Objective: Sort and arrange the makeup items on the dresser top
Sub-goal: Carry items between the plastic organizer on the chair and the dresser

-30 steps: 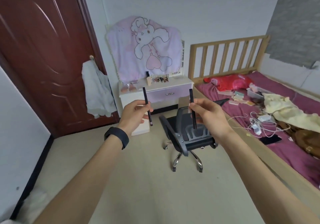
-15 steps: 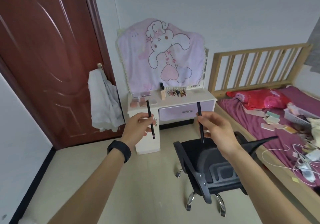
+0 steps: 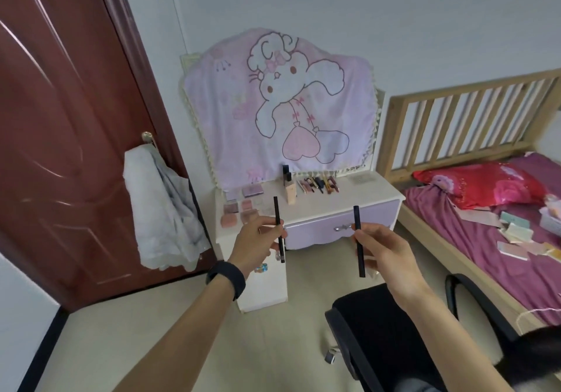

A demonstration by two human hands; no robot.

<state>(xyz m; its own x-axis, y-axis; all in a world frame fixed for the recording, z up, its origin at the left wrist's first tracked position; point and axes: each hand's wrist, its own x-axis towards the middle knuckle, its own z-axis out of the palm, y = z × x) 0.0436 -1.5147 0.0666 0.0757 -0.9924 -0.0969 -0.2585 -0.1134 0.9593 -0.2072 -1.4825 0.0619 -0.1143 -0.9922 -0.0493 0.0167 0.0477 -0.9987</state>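
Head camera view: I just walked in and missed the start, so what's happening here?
A person faces a white dresser. The left hand pinches a black pencil upright, and the right hand pinches a second pencil the same way. Both are held in the air, short of the dresser top. On that top lie a row of brushes, with a beige bottle standing beside it and several palettes grouped at the left end. A black chair stands between the person and the dresser.
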